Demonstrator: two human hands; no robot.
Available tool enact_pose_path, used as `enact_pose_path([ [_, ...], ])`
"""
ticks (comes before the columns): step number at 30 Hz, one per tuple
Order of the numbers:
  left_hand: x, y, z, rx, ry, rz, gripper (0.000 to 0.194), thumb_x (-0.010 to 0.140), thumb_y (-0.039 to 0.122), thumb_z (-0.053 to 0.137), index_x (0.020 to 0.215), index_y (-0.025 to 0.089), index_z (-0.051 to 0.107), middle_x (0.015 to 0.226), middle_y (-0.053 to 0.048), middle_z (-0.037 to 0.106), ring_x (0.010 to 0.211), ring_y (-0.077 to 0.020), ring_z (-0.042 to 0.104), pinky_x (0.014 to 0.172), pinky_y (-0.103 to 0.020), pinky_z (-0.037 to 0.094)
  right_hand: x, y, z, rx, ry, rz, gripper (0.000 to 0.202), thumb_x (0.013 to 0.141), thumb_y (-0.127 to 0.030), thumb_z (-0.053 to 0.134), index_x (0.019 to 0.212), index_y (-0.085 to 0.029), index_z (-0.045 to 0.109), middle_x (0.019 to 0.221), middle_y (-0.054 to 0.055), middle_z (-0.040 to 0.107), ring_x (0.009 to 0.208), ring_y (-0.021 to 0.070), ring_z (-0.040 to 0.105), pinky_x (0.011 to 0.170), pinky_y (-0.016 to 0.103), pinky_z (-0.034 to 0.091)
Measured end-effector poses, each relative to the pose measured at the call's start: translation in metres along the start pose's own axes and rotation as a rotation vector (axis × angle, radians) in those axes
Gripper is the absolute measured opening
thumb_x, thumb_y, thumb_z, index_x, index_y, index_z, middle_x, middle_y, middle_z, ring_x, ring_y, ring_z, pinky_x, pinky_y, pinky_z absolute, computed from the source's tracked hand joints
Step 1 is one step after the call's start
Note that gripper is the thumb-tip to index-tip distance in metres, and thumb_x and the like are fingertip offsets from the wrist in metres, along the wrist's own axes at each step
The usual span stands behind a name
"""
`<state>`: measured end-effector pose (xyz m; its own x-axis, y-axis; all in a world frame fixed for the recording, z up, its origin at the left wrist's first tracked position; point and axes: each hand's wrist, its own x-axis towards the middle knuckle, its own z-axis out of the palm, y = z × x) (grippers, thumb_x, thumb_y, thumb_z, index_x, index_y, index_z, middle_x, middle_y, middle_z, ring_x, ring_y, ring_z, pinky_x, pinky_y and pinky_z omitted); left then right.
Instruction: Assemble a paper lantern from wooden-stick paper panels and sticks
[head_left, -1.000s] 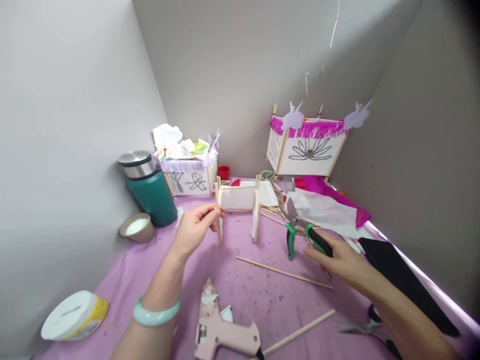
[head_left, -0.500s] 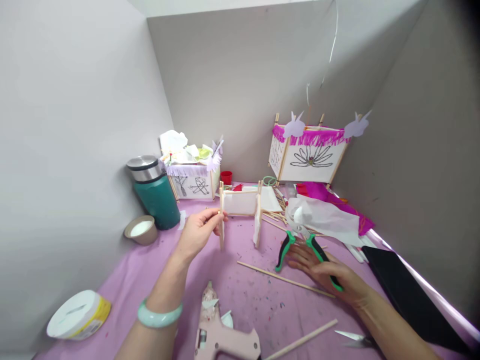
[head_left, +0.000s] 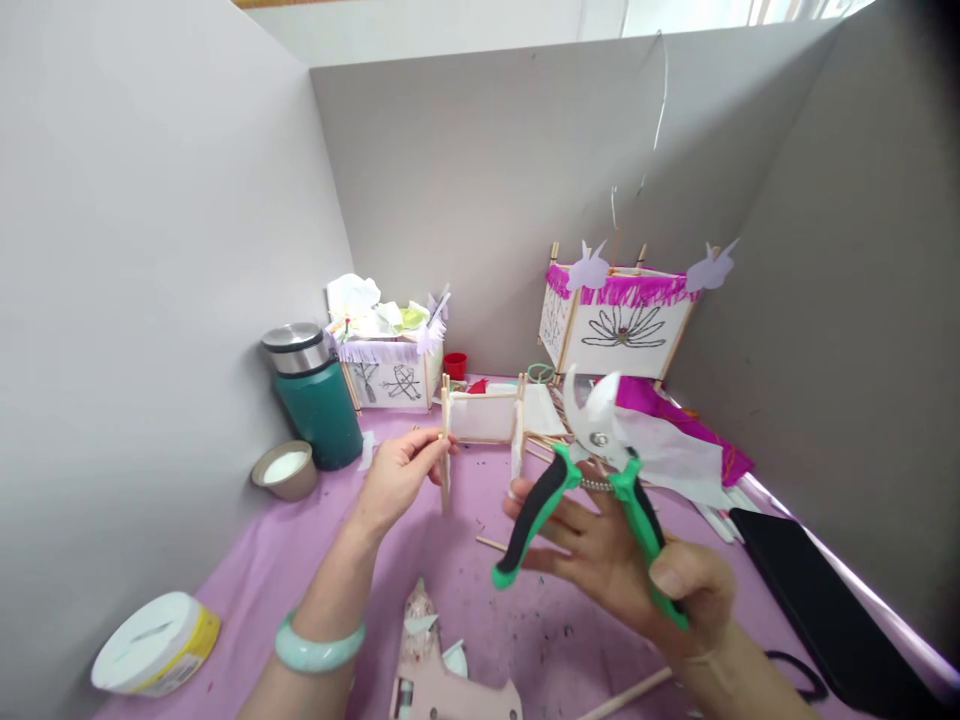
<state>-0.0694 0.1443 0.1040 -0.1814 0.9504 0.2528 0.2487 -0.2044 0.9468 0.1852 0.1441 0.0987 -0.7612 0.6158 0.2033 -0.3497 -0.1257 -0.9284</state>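
Compared with the earlier frame, the right hand (head_left: 615, 570) has lifted the shears (head_left: 599, 440) higher, its thumb clamping one handle against the palm, other fingers spread. Their long axis runs near to far, open blades pointing toward the table's (head_left: 450, 540) far edge. The left hand (head_left: 401, 475) still pinches the stick frame's (head_left: 484, 418) left post, mid-table.
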Motion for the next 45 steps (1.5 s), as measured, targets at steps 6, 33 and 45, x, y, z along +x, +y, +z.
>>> enact_pose_path([
  [6,0.000,0.001,0.000,-0.010,-0.005,-0.011,0.025,0.081,0.037,0.058,0.088,0.015,0.069,0.073,-0.002,0.066,0.055,-0.0099,0.053,0.058,-0.023,0.049,0.009,0.003,0.022,0.227,-0.131,0.059,0.091,0.053,-0.062,0.058,0.135,-0.042,0.026,0.127,0.008,0.056,0.116,0.0348,0.053,0.086,0.057,0.043],
  [33,0.002,-0.005,-0.003,0.040,-0.055,0.016,0.027,0.084,0.039,0.055,0.087,0.017,0.069,0.071,-0.002,0.065,0.058,-0.0117,0.053,0.062,-0.024,0.049,0.035,-0.039,0.005,-1.666,0.176,-0.127,0.056,0.076,-0.032,0.063,0.128,-0.021,0.047,0.112,0.013,0.053,0.102,0.0292,0.051,0.086,0.047,0.045],
  [45,0.004,-0.009,-0.003,0.009,-0.026,-0.017,0.027,0.083,0.040,0.057,0.090,0.016,0.069,0.063,0.002,0.061,0.058,-0.0098,0.053,0.060,-0.021,0.047,0.007,-0.050,0.000,-1.665,0.022,-0.016,0.060,0.079,-0.043,0.062,0.134,-0.027,0.042,0.126,0.010,0.049,0.114,0.0274,0.046,0.092,0.042,0.044],
])
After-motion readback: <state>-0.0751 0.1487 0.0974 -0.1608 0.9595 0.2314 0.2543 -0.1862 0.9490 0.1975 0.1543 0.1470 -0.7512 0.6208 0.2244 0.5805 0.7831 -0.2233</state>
